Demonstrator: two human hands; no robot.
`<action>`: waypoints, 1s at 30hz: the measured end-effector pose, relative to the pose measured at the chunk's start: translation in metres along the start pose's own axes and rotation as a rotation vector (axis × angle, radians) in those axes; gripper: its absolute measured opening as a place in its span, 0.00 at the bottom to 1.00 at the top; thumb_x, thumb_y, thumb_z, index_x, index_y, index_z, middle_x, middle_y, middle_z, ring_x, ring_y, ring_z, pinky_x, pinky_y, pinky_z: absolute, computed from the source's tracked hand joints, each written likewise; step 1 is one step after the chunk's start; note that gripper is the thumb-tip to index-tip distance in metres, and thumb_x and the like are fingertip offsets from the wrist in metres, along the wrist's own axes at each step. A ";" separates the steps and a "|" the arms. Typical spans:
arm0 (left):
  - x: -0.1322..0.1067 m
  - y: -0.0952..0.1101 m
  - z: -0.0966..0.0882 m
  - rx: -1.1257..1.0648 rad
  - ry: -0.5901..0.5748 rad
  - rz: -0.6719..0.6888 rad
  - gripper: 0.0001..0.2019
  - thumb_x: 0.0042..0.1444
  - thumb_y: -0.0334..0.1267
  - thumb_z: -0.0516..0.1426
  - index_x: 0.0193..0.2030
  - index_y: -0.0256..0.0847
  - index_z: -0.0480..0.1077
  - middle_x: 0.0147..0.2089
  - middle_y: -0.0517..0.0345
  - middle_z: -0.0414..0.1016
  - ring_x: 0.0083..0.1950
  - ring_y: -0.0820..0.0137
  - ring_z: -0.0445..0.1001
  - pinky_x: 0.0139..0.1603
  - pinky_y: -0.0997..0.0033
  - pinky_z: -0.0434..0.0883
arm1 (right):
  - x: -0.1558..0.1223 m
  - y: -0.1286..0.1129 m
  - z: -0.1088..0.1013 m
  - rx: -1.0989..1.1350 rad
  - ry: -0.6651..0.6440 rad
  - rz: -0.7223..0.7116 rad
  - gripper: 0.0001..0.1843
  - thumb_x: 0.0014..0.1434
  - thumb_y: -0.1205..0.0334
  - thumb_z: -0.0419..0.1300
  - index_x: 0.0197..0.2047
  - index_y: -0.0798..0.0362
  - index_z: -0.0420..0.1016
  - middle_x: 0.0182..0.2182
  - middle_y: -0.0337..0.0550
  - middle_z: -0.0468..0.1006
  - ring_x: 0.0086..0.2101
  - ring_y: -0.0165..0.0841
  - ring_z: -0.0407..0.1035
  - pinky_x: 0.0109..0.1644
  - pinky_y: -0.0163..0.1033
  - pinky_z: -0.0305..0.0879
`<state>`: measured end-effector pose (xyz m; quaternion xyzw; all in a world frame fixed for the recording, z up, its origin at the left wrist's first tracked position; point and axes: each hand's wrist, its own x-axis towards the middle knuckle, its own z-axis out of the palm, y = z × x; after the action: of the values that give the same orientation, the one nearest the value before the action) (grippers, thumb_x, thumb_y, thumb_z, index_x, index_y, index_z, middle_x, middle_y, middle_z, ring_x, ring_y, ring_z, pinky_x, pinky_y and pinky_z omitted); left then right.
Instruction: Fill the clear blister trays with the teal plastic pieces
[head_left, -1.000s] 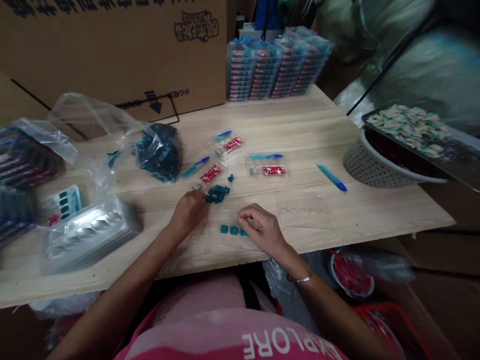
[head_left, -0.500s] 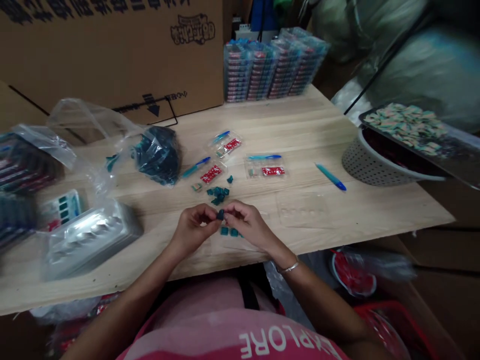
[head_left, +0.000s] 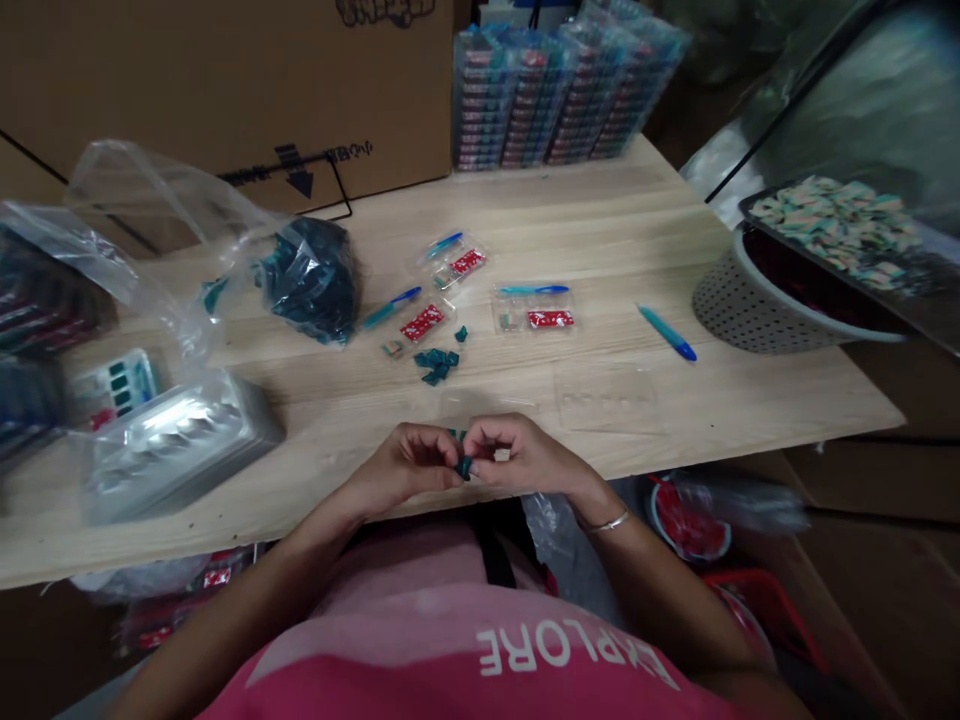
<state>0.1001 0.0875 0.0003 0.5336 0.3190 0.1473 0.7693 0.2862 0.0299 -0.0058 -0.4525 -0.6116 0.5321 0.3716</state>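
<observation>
left hand (head_left: 405,468) and right hand (head_left: 529,455) meet above the near part of the wooden table (head_left: 600,220), both closed in a tight pinch, fingers facing each other. gripped between them is a small teal piece (head_left: 465,468), mostly hidden by the fingers. the part that shows points down toward the person; its long axis looks roughly upright, but too little shows to be sure. a small pale bit (head_left: 500,455) shows at the right fingertips, too small to tell what it is

ahead of the hands lies a heap of teal pieces (head_left: 435,365), with a lone teal piece (head_left: 461,334) just beyond it. farther on are two clear packets (head_left: 452,262) (head_left: 534,305) and a loose blue stick (head_left: 667,340). to the left sit a bag of dark teal pieces (head_left: 311,280) and a silver tray (head_left: 180,445). to the right, a dotted basket (head_left: 750,315) stands under a tray of pastel pieces (head_left: 832,225). a metal bangle (head_left: 607,522) circles the right wrist
</observation>
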 end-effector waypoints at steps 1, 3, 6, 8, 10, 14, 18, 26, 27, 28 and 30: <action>0.000 -0.002 0.001 0.025 0.030 0.032 0.08 0.39 0.35 0.66 0.23 0.36 0.70 0.25 0.61 0.71 0.26 0.76 0.67 0.29 0.76 0.64 | -0.001 0.000 0.002 -0.072 0.052 -0.021 0.02 0.50 0.68 0.58 0.28 0.53 0.68 0.22 0.31 0.66 0.22 0.23 0.58 0.26 0.29 0.55; -0.001 -0.005 0.006 0.123 0.134 0.149 0.07 0.41 0.33 0.63 0.23 0.37 0.69 0.28 0.59 0.74 0.30 0.73 0.70 0.34 0.73 0.66 | -0.004 -0.001 0.009 -0.256 0.195 -0.085 0.04 0.49 0.71 0.56 0.27 0.52 0.67 0.22 0.32 0.66 0.23 0.24 0.59 0.26 0.30 0.55; -0.004 -0.006 0.015 0.350 0.285 0.356 0.03 0.44 0.30 0.59 0.24 0.38 0.68 0.33 0.56 0.76 0.36 0.70 0.73 0.41 0.70 0.66 | -0.007 -0.003 0.020 -0.471 0.372 -0.148 0.06 0.48 0.72 0.55 0.26 0.52 0.65 0.23 0.34 0.68 0.24 0.26 0.61 0.27 0.32 0.55; -0.007 -0.005 0.019 0.453 0.309 0.414 0.03 0.45 0.29 0.58 0.24 0.38 0.67 0.31 0.57 0.75 0.35 0.71 0.72 0.39 0.71 0.66 | -0.009 -0.005 0.024 -0.513 0.419 -0.138 0.06 0.47 0.73 0.54 0.26 0.51 0.64 0.23 0.35 0.67 0.23 0.26 0.61 0.26 0.32 0.54; -0.008 -0.003 0.020 0.450 0.276 0.395 0.04 0.44 0.28 0.58 0.23 0.39 0.66 0.27 0.60 0.72 0.31 0.73 0.69 0.35 0.73 0.64 | -0.011 -0.007 0.025 -0.493 0.416 -0.111 0.07 0.46 0.73 0.54 0.26 0.51 0.64 0.22 0.34 0.67 0.22 0.26 0.60 0.26 0.32 0.54; -0.005 -0.003 0.018 0.146 0.162 0.263 0.07 0.42 0.31 0.62 0.22 0.37 0.66 0.26 0.60 0.72 0.29 0.75 0.68 0.33 0.74 0.65 | -0.015 -0.006 0.019 -0.238 0.334 -0.089 0.05 0.51 0.70 0.56 0.29 0.52 0.69 0.24 0.34 0.70 0.25 0.26 0.65 0.28 0.31 0.60; -0.003 -0.004 0.018 -0.085 0.145 0.142 0.09 0.40 0.31 0.65 0.22 0.37 0.67 0.29 0.58 0.76 0.29 0.74 0.71 0.34 0.74 0.67 | -0.020 -0.002 0.016 -0.239 0.352 -0.241 0.04 0.57 0.68 0.57 0.35 0.51 0.72 0.27 0.38 0.73 0.28 0.29 0.68 0.32 0.34 0.65; -0.007 -0.004 0.029 -0.272 0.152 0.023 0.07 0.37 0.28 0.65 0.20 0.37 0.70 0.29 0.59 0.78 0.29 0.75 0.73 0.33 0.75 0.67 | -0.025 0.001 0.017 -0.048 0.297 -0.213 0.06 0.50 0.70 0.58 0.26 0.51 0.65 0.23 0.34 0.66 0.24 0.26 0.62 0.28 0.32 0.61; -0.007 -0.004 0.030 -0.284 0.148 0.024 0.07 0.37 0.28 0.65 0.20 0.37 0.70 0.28 0.59 0.78 0.28 0.75 0.73 0.33 0.75 0.68 | -0.026 0.002 0.016 0.050 0.261 -0.173 0.06 0.50 0.68 0.58 0.26 0.51 0.65 0.23 0.34 0.66 0.23 0.26 0.62 0.27 0.32 0.60; -0.007 -0.003 0.031 -0.289 0.145 0.029 0.07 0.37 0.28 0.65 0.20 0.37 0.70 0.27 0.60 0.78 0.28 0.75 0.73 0.33 0.75 0.68 | -0.026 0.004 0.015 0.134 0.239 -0.137 0.06 0.51 0.66 0.59 0.26 0.52 0.64 0.23 0.34 0.66 0.23 0.25 0.62 0.27 0.31 0.60; -0.006 -0.001 0.031 -0.286 0.139 0.048 0.07 0.38 0.28 0.65 0.20 0.37 0.70 0.26 0.60 0.77 0.28 0.75 0.73 0.33 0.75 0.68 | -0.027 0.007 0.014 0.232 0.248 -0.081 0.07 0.52 0.63 0.61 0.26 0.52 0.65 0.23 0.34 0.67 0.23 0.25 0.62 0.26 0.31 0.60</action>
<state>0.1150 0.0610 0.0081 0.4144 0.3345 0.2462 0.8097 0.2824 0.0001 -0.0141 -0.4436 -0.5133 0.5239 0.5151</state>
